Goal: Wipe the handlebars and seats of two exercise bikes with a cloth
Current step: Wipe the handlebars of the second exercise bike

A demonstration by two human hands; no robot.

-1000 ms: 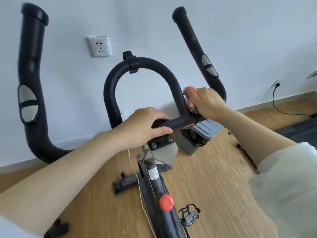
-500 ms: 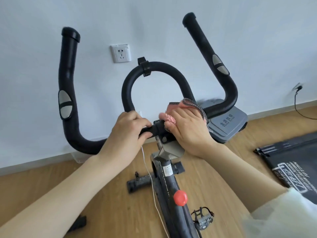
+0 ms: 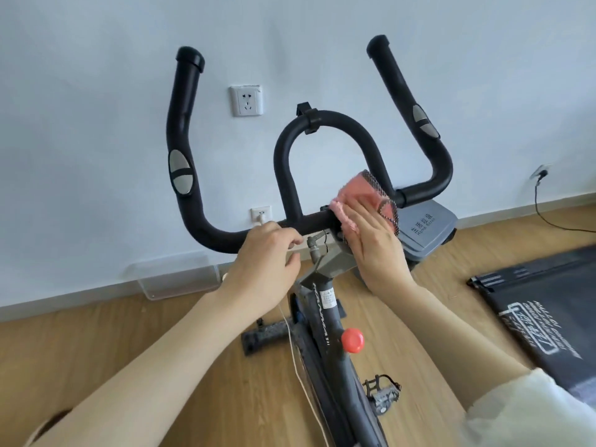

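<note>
Left hand [image 3: 264, 253] loosened; right [image 3: 377, 250] presses cloth [image 3: 361, 191].

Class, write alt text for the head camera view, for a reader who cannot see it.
A person's right hand presses a pink cloth flat against the middle of an exercise bike's black handlebar. The left hand sits at the bar beside it, fingers curled. Behind are a white wall and wooden floor.

A home room set up for exercise: pale wood-plank floor [image 3: 161, 366], plain white wall with a white plastic socket [image 3: 246, 101], black exercise bike [image 3: 325, 317], black floor mat [image 3: 545, 311].
</note>
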